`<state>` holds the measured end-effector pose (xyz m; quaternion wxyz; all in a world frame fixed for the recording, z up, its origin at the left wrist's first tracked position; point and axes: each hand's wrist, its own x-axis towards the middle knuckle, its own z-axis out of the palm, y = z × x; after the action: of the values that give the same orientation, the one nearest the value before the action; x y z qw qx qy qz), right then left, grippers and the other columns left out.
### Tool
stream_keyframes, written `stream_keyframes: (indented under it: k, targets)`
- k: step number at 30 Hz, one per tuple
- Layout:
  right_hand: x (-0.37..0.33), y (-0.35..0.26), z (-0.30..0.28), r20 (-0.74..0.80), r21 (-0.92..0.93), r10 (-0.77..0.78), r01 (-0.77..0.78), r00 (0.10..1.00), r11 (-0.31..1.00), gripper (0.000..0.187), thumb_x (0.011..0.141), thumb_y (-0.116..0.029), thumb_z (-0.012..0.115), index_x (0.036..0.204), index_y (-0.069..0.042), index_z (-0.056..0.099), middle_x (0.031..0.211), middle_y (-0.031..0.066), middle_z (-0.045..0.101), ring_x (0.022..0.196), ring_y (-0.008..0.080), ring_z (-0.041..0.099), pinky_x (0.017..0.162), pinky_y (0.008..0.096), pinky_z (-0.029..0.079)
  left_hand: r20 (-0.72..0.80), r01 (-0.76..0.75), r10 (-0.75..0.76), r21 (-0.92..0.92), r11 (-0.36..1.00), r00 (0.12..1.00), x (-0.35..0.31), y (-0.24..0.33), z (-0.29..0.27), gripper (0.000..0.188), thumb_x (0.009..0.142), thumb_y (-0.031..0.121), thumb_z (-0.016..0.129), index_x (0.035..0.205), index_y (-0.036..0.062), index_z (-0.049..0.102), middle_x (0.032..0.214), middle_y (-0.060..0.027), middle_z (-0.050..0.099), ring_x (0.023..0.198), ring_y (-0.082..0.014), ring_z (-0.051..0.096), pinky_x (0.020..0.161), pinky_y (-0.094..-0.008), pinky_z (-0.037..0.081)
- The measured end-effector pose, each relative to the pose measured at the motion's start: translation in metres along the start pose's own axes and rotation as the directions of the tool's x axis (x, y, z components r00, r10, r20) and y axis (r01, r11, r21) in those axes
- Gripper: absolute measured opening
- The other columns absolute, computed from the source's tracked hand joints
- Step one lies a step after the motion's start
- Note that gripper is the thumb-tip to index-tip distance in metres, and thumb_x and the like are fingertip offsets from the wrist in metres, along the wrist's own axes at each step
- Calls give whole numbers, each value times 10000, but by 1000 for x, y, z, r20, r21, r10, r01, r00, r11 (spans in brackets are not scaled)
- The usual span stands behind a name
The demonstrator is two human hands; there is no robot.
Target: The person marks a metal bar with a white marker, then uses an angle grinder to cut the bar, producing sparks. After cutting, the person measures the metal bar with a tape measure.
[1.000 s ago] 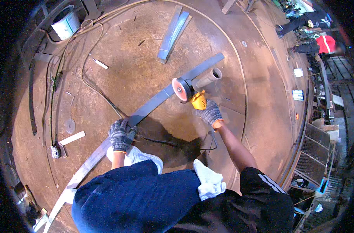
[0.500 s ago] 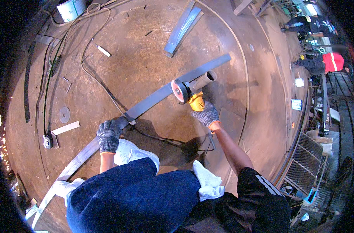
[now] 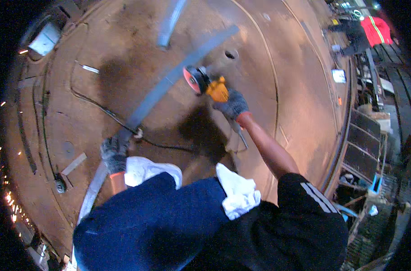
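Note:
My left hand, in a dark grey knit glove, is closed around a long flat metal bar near the white shoe. The bar runs from beside my leg to the far centre. My right hand, gloved alike with an orange cuff, grips a yellow angle grinder by its body. The grinder's reddish disc is beside the bar's right edge; I cannot tell whether they touch. Just beyond the grinder is a short pipe piece. A dark cable crosses the bar beyond my left hand.
Another flat metal strip lies at the far side. A white bucket and cables stand far left, a tape measure nearer. Sparks fly at the left rim. A person in a red vest is far right, beyond metal grilles.
My view has shifted, so the bar and floor items appear elsewhere. The grinder head, which overlapped the pipe piece, now shows apart from it. Both hands keep their holds.

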<state>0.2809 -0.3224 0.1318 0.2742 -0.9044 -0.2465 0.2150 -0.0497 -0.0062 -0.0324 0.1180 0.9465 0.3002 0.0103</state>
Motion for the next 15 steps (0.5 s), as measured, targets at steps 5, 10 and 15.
stream_keyframes:
  k: [5,10,15]
  targets:
    - [9,-1,3,-22,-176,154,-156,988,972,530,696,-496,726,1003,-69,665,946,176,685,892,343,654,770,442,512,21,115,-114,-59,992,993,0,21,-36,442,765,310,666,1148,89,644,1185,-162,585,1085,-378,524,985,-473,394]
    - [28,-8,17,75,-336,266,-227,961,914,596,656,-394,790,1059,9,614,986,214,661,931,351,635,817,405,499,-112,38,-43,-42,998,993,-8,13,-22,427,755,295,679,1127,90,649,1143,-169,587,1058,-373,525,942,-479,410]
    - [35,5,39,14,-358,136,-122,991,926,629,647,-402,800,1065,23,600,1005,229,647,935,371,627,803,416,501,-148,67,-80,-91,994,986,-8,19,-31,416,755,301,676,1114,93,652,1134,-170,585,1051,-370,527,929,-476,415]
